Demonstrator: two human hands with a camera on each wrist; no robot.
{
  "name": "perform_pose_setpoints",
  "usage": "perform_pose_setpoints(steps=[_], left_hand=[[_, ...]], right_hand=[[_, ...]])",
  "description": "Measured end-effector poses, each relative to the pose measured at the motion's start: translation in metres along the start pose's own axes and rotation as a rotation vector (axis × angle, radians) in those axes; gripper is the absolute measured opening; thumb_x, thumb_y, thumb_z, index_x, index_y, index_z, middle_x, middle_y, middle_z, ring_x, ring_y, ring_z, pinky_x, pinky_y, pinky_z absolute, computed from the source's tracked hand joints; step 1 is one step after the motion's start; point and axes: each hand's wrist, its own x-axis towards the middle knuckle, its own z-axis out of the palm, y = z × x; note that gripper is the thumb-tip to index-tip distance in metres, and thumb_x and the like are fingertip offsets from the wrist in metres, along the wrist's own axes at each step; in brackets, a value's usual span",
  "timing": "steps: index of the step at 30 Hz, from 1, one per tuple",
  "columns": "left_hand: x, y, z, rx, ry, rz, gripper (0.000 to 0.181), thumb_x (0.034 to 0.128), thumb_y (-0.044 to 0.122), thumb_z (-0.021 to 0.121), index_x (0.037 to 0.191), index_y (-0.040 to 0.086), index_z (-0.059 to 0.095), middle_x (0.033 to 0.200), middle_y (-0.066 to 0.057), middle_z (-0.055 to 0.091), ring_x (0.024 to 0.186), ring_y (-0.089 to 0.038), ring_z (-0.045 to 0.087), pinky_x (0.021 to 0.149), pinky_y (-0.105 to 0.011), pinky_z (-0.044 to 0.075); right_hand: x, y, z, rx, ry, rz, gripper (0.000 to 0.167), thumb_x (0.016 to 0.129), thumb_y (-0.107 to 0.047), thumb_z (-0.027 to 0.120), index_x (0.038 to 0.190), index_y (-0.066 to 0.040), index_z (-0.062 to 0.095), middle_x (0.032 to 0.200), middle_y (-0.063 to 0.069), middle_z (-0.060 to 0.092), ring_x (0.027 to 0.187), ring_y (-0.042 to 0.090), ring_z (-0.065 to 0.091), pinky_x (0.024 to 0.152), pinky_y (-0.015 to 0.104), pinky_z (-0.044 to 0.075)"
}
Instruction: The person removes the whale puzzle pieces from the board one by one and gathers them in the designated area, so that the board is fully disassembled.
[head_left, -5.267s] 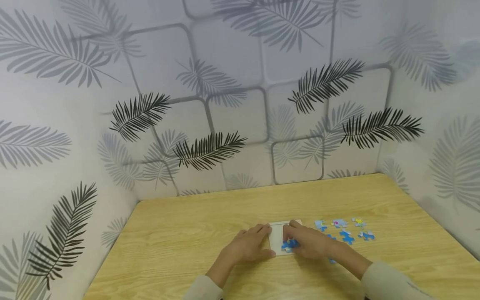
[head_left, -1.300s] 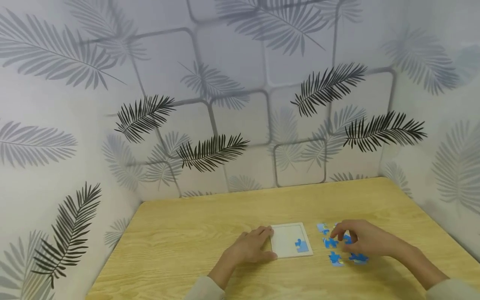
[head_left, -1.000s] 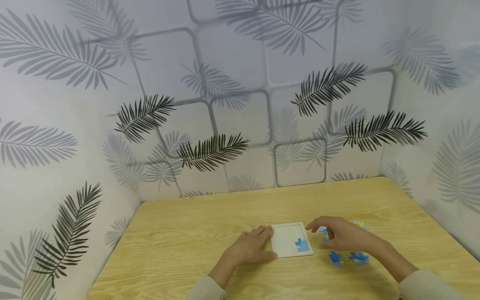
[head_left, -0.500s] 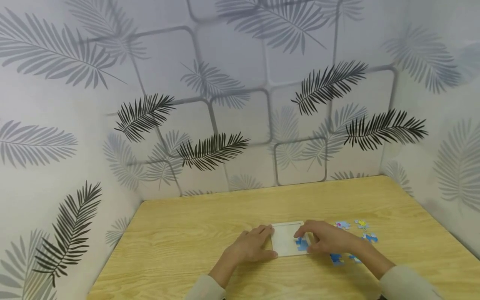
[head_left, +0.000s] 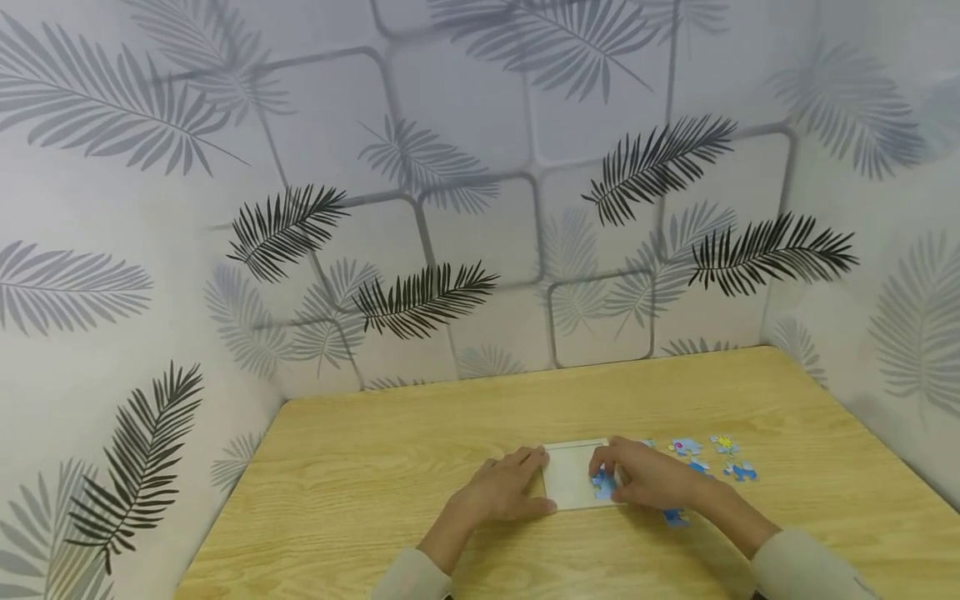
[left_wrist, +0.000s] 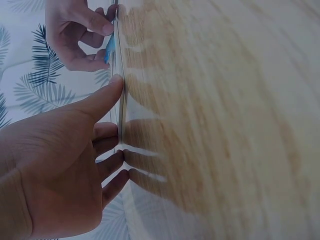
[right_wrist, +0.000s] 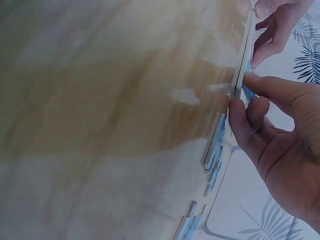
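Observation:
On the table lies a shallow white puzzle tray (head_left: 568, 479). My left hand (head_left: 501, 492) rests at its left edge, with the thumb at the near corner and the fingers spread toward the far corner. In the left wrist view those fingertips (left_wrist: 116, 186) touch the tray's side. My right hand (head_left: 651, 477) is over the tray's right side, where its thumb and index finger pinch a blue puzzle piece (head_left: 603, 483). That piece (right_wrist: 247, 82) sits low at the tray in the right wrist view. The fingers partly hide it and the tray's right rim.
Several loose puzzle pieces lie right of the tray, among them a sun piece (head_left: 724, 444), a pink-swirl piece (head_left: 686, 447) and blue pieces (head_left: 741, 472) (head_left: 675, 517). My right forearm partly covers this group. Behind the wooden table (head_left: 360, 467) stands a leaf-patterned wall (head_left: 480, 250).
My right hand came from the loose pieces leftward to the tray, and its fingers have closed in over the blue area at the right side. My left hand stays at the tray's left edge.

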Motion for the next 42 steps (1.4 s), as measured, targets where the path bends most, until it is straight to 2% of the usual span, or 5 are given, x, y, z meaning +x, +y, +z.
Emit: perform_pose_setpoints(steps=[3,13,17,23,42], left_hand=[[-0.003,0.004,-0.005,-0.004,-0.011,-0.005,0.078,0.0985,0.051,0.067,0.161,0.014,0.038,0.165,-0.01,0.039,0.15,-0.03,0.041,0.121,-0.055,0.031],[0.007,-0.006,0.006,-0.031,0.013,0.01,0.079,0.0987,0.052,0.066,0.161,0.014,0.037,0.166,-0.011,0.037,0.151,-0.032,0.039,0.123,-0.057,0.027],[0.006,-0.004,0.005,-0.026,0.009,0.017,0.079,0.0985,0.053,0.066,0.161,0.014,0.038,0.166,-0.01,0.038,0.15,-0.032,0.04,0.122,-0.055,0.029],[0.007,-0.005,0.007,-0.007,0.016,0.021,0.079,0.0986,0.053,0.066,0.161,0.014,0.037,0.166,-0.009,0.036,0.15,-0.032,0.04,0.122,-0.056,0.029],[0.006,-0.006,0.007,-0.005,-0.004,0.006,0.078,0.0998,0.051,0.066,0.162,0.014,0.036,0.166,-0.01,0.037,0.153,-0.028,0.036,0.122,-0.056,0.029]], right_hand=[[0.001,0.001,0.001,-0.008,0.003,-0.006,0.029,0.09,-0.003,0.078,0.117,-0.01,0.07,0.109,0.006,0.058,0.085,0.014,0.052,0.073,0.024,0.05],[0.001,-0.004,-0.002,-0.15,0.037,-0.002,0.028,0.085,-0.01,0.082,0.113,-0.011,0.078,0.109,-0.002,0.067,0.093,0.014,0.06,0.082,0.033,0.055],[-0.006,-0.004,-0.008,-0.114,0.079,0.023,0.027,0.085,-0.012,0.083,0.112,-0.013,0.078,0.111,-0.002,0.069,0.09,0.018,0.064,0.078,0.036,0.058],[-0.025,0.004,-0.029,-0.031,0.135,-0.044,0.026,0.089,-0.007,0.079,0.115,-0.01,0.076,0.104,0.001,0.068,0.062,0.004,0.044,0.054,0.023,0.044],[-0.106,0.053,-0.069,-0.141,0.241,-0.08,0.022,0.087,-0.008,0.083,0.107,-0.016,0.078,0.097,-0.007,0.07,0.06,-0.006,0.04,0.049,0.021,0.04]])
